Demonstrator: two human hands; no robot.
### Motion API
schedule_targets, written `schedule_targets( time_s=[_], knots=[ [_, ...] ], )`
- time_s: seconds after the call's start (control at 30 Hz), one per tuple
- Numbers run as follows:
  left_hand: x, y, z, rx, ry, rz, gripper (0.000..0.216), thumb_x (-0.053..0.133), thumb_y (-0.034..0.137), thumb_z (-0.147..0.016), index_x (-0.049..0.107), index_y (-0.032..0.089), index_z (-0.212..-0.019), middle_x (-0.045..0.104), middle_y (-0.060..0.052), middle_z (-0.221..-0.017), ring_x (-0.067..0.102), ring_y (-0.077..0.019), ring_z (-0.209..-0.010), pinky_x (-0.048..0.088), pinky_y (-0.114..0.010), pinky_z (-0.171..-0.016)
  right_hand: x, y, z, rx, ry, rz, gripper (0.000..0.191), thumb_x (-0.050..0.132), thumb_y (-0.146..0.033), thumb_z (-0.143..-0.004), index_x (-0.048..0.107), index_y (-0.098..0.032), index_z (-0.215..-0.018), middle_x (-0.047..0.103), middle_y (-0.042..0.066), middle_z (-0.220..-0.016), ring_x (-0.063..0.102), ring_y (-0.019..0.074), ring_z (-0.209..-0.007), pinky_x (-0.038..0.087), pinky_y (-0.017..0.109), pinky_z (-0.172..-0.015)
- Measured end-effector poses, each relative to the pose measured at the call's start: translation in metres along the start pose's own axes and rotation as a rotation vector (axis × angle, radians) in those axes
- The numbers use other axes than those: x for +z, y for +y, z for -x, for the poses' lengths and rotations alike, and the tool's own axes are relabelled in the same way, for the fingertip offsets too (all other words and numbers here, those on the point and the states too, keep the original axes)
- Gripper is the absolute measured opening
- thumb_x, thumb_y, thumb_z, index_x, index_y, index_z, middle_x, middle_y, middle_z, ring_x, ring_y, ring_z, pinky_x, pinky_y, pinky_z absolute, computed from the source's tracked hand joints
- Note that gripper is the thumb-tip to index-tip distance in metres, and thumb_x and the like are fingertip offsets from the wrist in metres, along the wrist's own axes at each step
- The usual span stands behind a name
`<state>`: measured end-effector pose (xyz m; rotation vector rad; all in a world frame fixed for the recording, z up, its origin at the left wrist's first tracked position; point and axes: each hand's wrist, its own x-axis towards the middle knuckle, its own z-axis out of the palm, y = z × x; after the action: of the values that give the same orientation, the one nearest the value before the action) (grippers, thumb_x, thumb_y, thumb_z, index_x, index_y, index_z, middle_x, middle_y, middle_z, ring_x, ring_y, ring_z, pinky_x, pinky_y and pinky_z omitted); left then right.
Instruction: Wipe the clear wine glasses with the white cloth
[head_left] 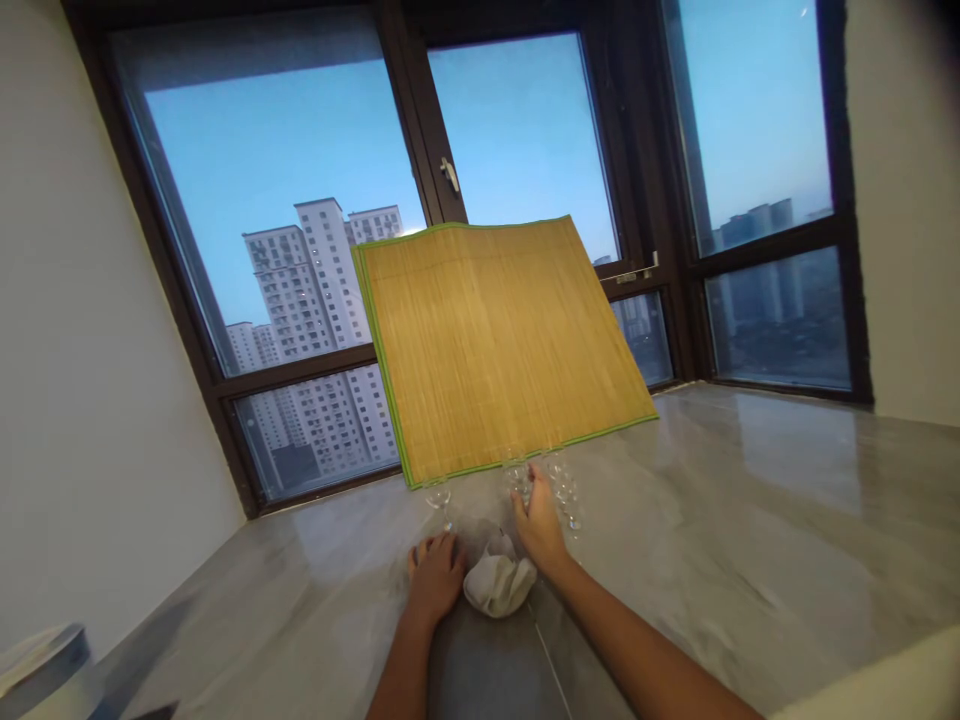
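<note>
My left hand (437, 577) rests low on the counter with its fingers curled down at the foot of a clear stemmed glass (439, 497). The foot of that glass is hidden by the fingers. My right hand (541, 525) reaches further forward, thumb and fingers closed around a second clear glass (516, 478), which is partly covered by the hand. Just right of it stands another clear glass (561, 482) with a faceted, shiny lower part. Between my wrists lies a crumpled whitish cloth (499, 582), apart from both hands.
A yellow bamboo mat (502, 340) with green edging leans upright against the window behind the glasses. The grey marble-look counter (750, 520) stretches to both sides. A dark window frame (420, 120) with a handle (449, 176) stands behind. A blurred round container (49, 670) is at lower left.
</note>
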<state>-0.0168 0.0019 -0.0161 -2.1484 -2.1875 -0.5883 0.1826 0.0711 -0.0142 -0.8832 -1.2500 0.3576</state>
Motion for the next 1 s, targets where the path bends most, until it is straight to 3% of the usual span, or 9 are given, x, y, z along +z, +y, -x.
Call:
schedule_targets(
  time_s=[0.17, 0.4, 0.53, 0.63, 0.73, 0.8, 0.87, 0.93, 1.0],
  knots=[
    [-0.003, 0.003, -0.002, -0.020, 0.108, -0.050, 0.038, 0.043, 0.032, -0.090, 0.063, 0.022, -0.120, 0.066, -0.009, -0.125, 0.049, -0.0280, -0.122, 0.023, -0.048, -0.107, -0.002, -0.007, 0.002, -0.082, 0.012, 0.107, 0.054, 0.050, -0.025, -0.084, 0.043, -0.016, -0.137, 0.052, 0.016, -0.133, 0.045, 0.0306, -0.128, 0.032, 0.054, -0.111],
    [-0.011, 0.003, -0.003, -0.104, 0.239, -0.031, 0.028, 0.044, 0.029, -0.088, 0.070, 0.019, -0.088, 0.070, -0.011, -0.097, 0.059, -0.0270, -0.098, 0.038, -0.038, -0.086, -0.007, -0.020, 0.004, -0.199, 0.007, 0.195, 0.058, 0.046, -0.014, -0.081, 0.039, -0.014, -0.139, 0.050, 0.016, -0.132, 0.043, 0.0287, -0.129, 0.035, 0.053, -0.111],
    [-0.011, -0.006, -0.009, -0.261, 0.379, 0.357, 0.016, 0.052, 0.028, -0.082, 0.065, 0.019, -0.078, 0.066, -0.010, -0.092, 0.059, -0.0256, -0.093, 0.042, -0.037, -0.087, -0.009, -0.026, 0.004, -0.205, 0.026, 0.173, 0.057, 0.046, -0.012, -0.079, 0.043, -0.016, -0.136, 0.053, 0.014, -0.127, 0.048, 0.0280, -0.123, 0.038, 0.051, -0.107],
    [-0.008, -0.010, -0.016, -0.390, 0.435, 0.654, 0.023, 0.056, 0.028, -0.080, 0.060, 0.020, -0.101, 0.064, -0.009, -0.108, 0.062, -0.0208, -0.087, 0.048, -0.034, -0.081, -0.012, -0.036, 0.006, -0.179, -0.023, 0.127, 0.045, 0.045, -0.015, -0.082, 0.052, -0.017, -0.127, 0.062, 0.012, -0.113, 0.058, 0.0250, -0.105, 0.047, 0.043, -0.095],
    [-0.005, -0.009, -0.019, -0.448, 0.400, 1.067, 0.041, 0.058, 0.025, -0.080, 0.047, 0.025, -0.121, 0.055, -0.009, -0.128, 0.066, -0.0169, -0.084, 0.052, -0.031, -0.073, -0.017, -0.050, 0.010, -0.139, -0.284, 0.119, 0.033, 0.047, -0.019, -0.085, 0.060, -0.017, -0.115, 0.067, 0.006, -0.088, 0.062, 0.0200, -0.078, 0.051, 0.035, -0.079],
    [-0.006, -0.007, -0.017, -0.431, 0.318, 1.501, 0.046, 0.061, 0.020, -0.079, 0.045, 0.031, -0.120, 0.054, -0.006, -0.130, 0.068, -0.0170, -0.090, 0.053, -0.032, -0.075, -0.021, -0.058, 0.012, -0.184, -0.530, 0.137, 0.033, 0.055, -0.022, -0.082, 0.062, -0.017, -0.114, 0.068, 0.005, -0.087, 0.062, 0.0203, -0.082, 0.049, 0.035, -0.083],
    [-0.008, -0.007, -0.014, -0.386, 0.208, 1.805, 0.044, 0.063, 0.016, -0.077, 0.047, 0.031, -0.115, 0.058, -0.003, -0.119, 0.068, -0.0189, -0.097, 0.053, -0.034, -0.082, -0.025, -0.061, 0.014, -0.235, -0.771, 0.140, 0.052, 0.067, -0.030, -0.075, 0.059, -0.017, -0.124, 0.068, 0.009, -0.110, 0.059, 0.0254, -0.105, 0.044, 0.039, -0.096],
    [-0.011, -0.009, -0.012, -0.369, 0.122, 1.952, 0.039, 0.063, 0.012, -0.077, 0.049, 0.029, -0.109, 0.062, -0.002, -0.107, 0.068, -0.0211, -0.102, 0.052, -0.034, -0.086, -0.030, -0.060, 0.014, -0.217, -0.980, 0.139, 0.081, 0.077, -0.041, -0.066, 0.050, -0.016, -0.138, 0.057, 0.014, -0.134, 0.047, 0.0316, -0.126, 0.036, 0.044, -0.107],
    [-0.014, -0.012, -0.010, -0.362, 0.068, 2.033, 0.032, 0.063, 0.010, -0.078, 0.051, 0.026, -0.103, 0.063, -0.002, -0.100, 0.067, -0.0226, -0.105, 0.052, -0.034, -0.088, -0.033, -0.056, 0.015, -0.149, -1.122, 0.144, 0.102, 0.081, -0.046, -0.059, 0.038, -0.016, -0.147, 0.049, 0.017, -0.142, 0.042, 0.0338, -0.131, 0.033, 0.045, -0.109]
  ],
)
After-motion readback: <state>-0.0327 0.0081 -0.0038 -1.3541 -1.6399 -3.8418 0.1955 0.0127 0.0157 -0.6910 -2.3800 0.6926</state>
